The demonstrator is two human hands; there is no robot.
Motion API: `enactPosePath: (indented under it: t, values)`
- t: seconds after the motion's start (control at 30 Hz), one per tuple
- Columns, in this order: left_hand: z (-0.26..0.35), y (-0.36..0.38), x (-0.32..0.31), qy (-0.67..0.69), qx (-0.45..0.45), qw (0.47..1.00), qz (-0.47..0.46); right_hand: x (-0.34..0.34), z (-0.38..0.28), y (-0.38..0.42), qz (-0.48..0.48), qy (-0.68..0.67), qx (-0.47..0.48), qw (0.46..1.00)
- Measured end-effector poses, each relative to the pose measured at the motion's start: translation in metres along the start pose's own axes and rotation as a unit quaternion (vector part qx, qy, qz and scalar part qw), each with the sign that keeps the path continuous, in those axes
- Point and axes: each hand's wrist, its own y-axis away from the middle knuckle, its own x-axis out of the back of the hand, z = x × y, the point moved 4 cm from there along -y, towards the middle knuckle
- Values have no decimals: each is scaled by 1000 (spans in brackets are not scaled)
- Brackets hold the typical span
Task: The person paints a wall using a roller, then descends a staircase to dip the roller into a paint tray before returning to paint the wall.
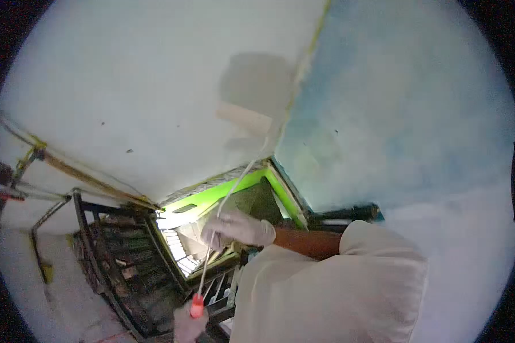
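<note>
Surfaces: a broad off-white flat surface (154,74) meets a blue-tinted flat surface (406,97) along a yellowish seam.
Clothing: a loose white cloth sleeve (332,291) fills much of the lower right, with the bare forearm (309,243) emerging leftward.
Metalwork: a dark slatted framework (91,243) stands at the lower left.
Trim: a lime-green band (257,178) edges the recess behind the hands.
Tool: a pale cylindrical paint roller (244,117) lies above both hands, against the off-white expanse; contact with it cannot be told.
Axis: its thin white rod (226,197) slants from lower left to upper right, bending slightly, while the roller's cover lies nearly crosswise.
Nearer hand: the white-gloved right hand (240,227) is closed around the rod, well below the roller.
Farther hand: the pale left hand (190,324), partly cut off, is wrapped around the orange-red grip (197,307) at the rod's lower end.
Containers: none can be made out; small pale objects within the framework are too blurred to name.
</note>
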Motion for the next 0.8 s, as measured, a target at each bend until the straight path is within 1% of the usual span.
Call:
enactPosePath:
  t: [0.03, 0.07, 0.1, 0.17, 0.23, 0.27, 0.3, 0.33, 0.37, 0.43, 0.47, 0.5, 0.53, 0.57, 0.6, 0.63, 0.67, 0.7, 0.73, 0.77, 0.8]
  values:
    - [-3, -16, 5, 35, 94, 994, -33, 19, 9, 0, 43, -3, -9, 999]
    - [2, -32, 12, -32, 97, 994, -38, 33, 13, 1, 86, -10, -18, 996]
    - [3, -49, 16, -98, 99, 989, -42, 47, 10, 5, 141, 44, -11, 989]
    - [5, -78, 14, -127, -8, 992, -20, 89, 51, 1, 192, -75, -40, 978]
    - [-16, -97, 6, -148, 6, 988, -46, 114, 70, 10, 245, -118, 4, 962]
    - [-6, -104, 0, -161, -13, 985, -54, 125, 83, 12, 249, -124, 6, 960]
    - [-1, -109, -4, -174, -33, 982, -62, 135, 97, 14, 256, -156, -3, 954]
    - [-8, -119, -10, -178, -72, 980, -55, 148, 111, 15, 262, -185, -16, 947]
    - [-14, -129, -14, -178, -68, 980, -58, 162, 129, 13, 262, -188, -19, 946]
    - [-8, -148, -26, -179, -139, 971, -76, 184, 164, 12, 323, -273, -55, 904]
    - [-6, -158, -32, -170, -121, 974, -88, 194, 176, 12, 371, -311, -75, 872]
    - [-14, -173, -45, -194, -109, 973, -58, 202, 185, 13, 368, -310, -93, 872]
    - [4, -178, -51, -167, -117, 977, -55, 215, 199, 14, 366, -363, -86, 853]
    - [-8, -201, -61, -204, -115, 970, -72, 228, 214, 14, 364, -413, -82, 831]
    - [8, -208, -72, -221, -115, 967, -53, 242, 231, 18, 429, -368, -111, 817]
    - [-9, -230, -89, -246, -98, 961, -78, 257, 251, 23, 406, -400, -124, 812]
    - [-14, -246, -106, -204, -65, 974, -72, 279, 273, 28, 370, -428, -149, 811]
    - [20, -250, -108, -220, 44, 966, -130, 300, 303, 40, 370, -433, -89, 817]
    - [0, -269, -130, -224, 50, 963, -139, 314, 313, 42, 339, -397, -126, 843]
    - [3, -272, -134, -185, -13, 976, -115, 320, 318, 47, 301, -367, -170, 863]
    - [-19, -282, -159, -161, 7, 983, -89, 329, 326, 43, 259, -358, -212, 872]
